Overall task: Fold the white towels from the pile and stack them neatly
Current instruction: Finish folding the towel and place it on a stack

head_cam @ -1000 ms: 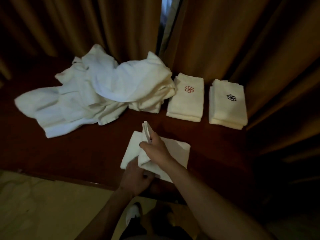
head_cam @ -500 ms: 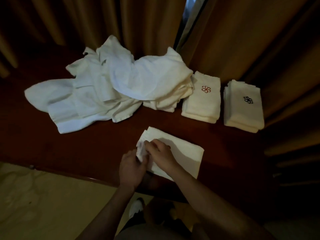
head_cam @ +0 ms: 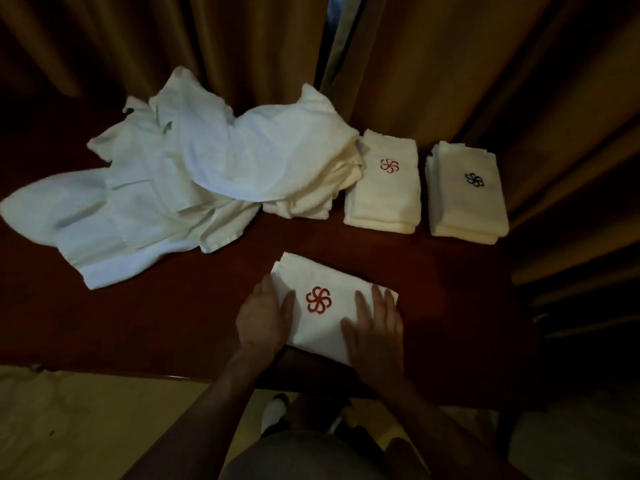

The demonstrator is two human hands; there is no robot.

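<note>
folded towel (head_cam: 325,320): 1; stacks: 2; pile (head_cam: 180,188): 1; hands flat: 2

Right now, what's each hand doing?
Left hand: open, flat on the folded towel.
Right hand: open, flat on the same towel.

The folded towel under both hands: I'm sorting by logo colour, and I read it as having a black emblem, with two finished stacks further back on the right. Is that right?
Not quite. In the head view the emblem on the folded towel is red, not black. The left hand and right hand do rest flat on it, and the red-emblem stack and black-emblem stack do sit further back on the right.
</note>
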